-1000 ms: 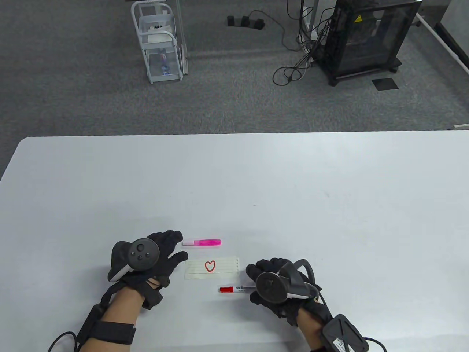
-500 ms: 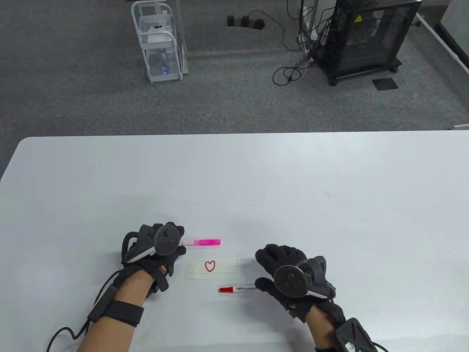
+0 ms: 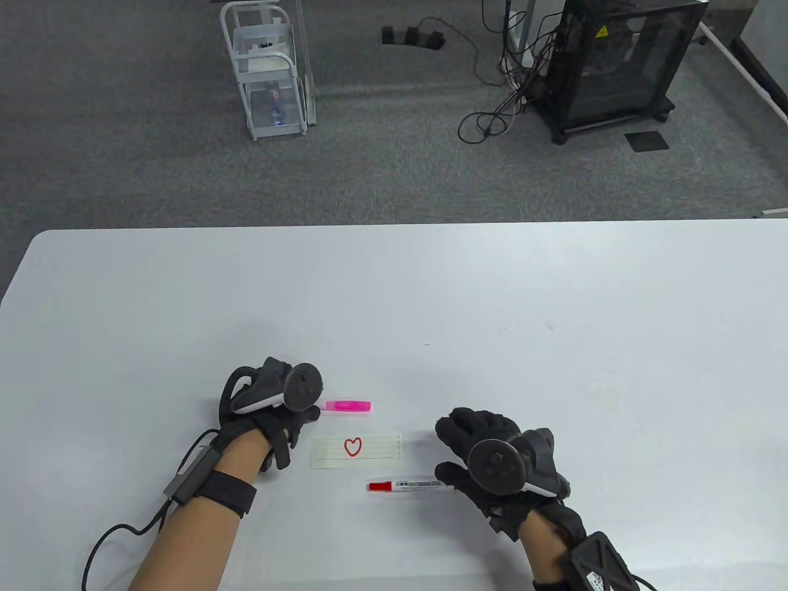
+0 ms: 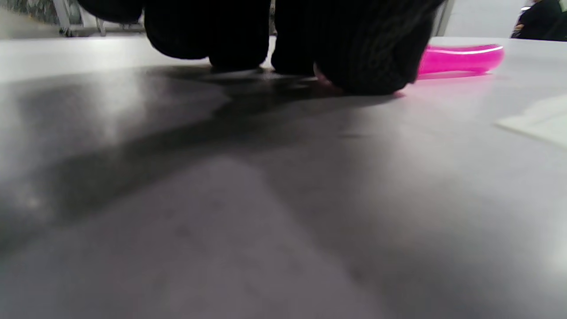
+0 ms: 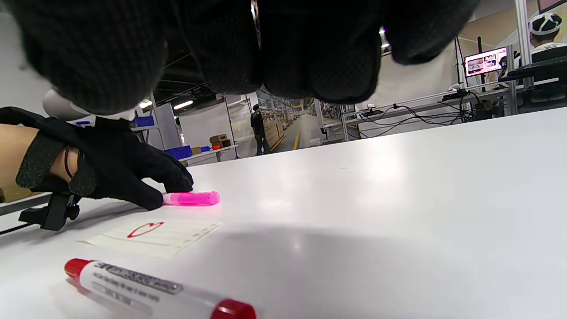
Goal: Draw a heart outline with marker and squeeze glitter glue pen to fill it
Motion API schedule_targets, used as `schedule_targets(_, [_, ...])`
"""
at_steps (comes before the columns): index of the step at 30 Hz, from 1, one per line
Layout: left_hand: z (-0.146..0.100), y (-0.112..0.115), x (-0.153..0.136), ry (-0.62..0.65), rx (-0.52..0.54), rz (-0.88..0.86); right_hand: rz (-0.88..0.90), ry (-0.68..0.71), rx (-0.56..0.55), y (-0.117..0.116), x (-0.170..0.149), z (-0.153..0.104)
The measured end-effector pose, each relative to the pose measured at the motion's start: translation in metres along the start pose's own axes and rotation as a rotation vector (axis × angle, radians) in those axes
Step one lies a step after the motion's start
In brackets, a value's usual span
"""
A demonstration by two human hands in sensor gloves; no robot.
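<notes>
A pink glitter glue pen lies on the white table just beyond a lined paper slip that bears a red heart outline. My left hand is down on the pen's left end, its fingertips pinching the cap, which they hide. From the right wrist view, the left hand meets the glue pen on the tabletop. A red-capped marker lies in front of the slip. Just right of it my right hand hovers, fingers loosely curled and holding nothing.
Past the table's far edge, on the grey carpet, stand a white wire cart and a black cabinet, with cables between them. A small dark speck marks the tabletop beyond the pens.
My left hand moved forward and right from beside the slip onto the glue pen's cap end. My right hand drew back to the right off the marker, which stays lying on the table.
</notes>
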State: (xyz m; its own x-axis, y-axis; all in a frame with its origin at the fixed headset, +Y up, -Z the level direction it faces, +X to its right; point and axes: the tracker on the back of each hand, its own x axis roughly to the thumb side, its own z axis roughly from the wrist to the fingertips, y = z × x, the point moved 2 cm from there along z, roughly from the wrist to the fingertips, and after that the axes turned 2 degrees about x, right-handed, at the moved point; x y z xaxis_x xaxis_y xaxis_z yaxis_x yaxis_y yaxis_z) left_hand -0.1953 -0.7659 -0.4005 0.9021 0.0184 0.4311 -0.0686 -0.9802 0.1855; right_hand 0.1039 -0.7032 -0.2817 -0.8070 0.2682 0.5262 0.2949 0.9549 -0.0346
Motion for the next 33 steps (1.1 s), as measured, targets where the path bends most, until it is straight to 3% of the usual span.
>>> schedule_targets(9, [0.0,0.002,0.005,0.045,0.0,0.01,0.01,-0.01,-0.008,0.001,-0.005,0.005])
schedule_targets(12, [-0.011,-0.008,0.013,0.096,0.128,0.086,0.01,0.003,0.006,0.001,-0.001,0.014])
schedule_targets(16, [-0.035,-0.032,0.031,0.152,0.226,0.079,-0.215,0.033,0.07,-0.002,0.02,0.035])
schedule_targets(20, [-0.058,-0.048,0.05,0.18,0.302,0.118,-0.056,-0.001,0.071,0.003,0.032,0.061])
schedule_targets(24, [-0.071,-0.051,0.067,0.195,0.334,0.129,-0.14,-0.032,0.147,-0.006,0.043,0.081])
schedule_targets(26, [-0.076,-0.051,0.071,0.187,0.372,0.104,0.01,-0.034,0.218,-0.013,0.043,0.087])
schedule_targets(28, [-0.078,-0.048,0.071,0.181,0.377,0.062,0.159,-0.038,0.219,-0.017,0.041,0.091])
schedule_targets(33, [-0.081,-0.043,0.065,0.171,0.381,-0.058,0.345,-0.068,0.217,-0.02,0.03,0.093])
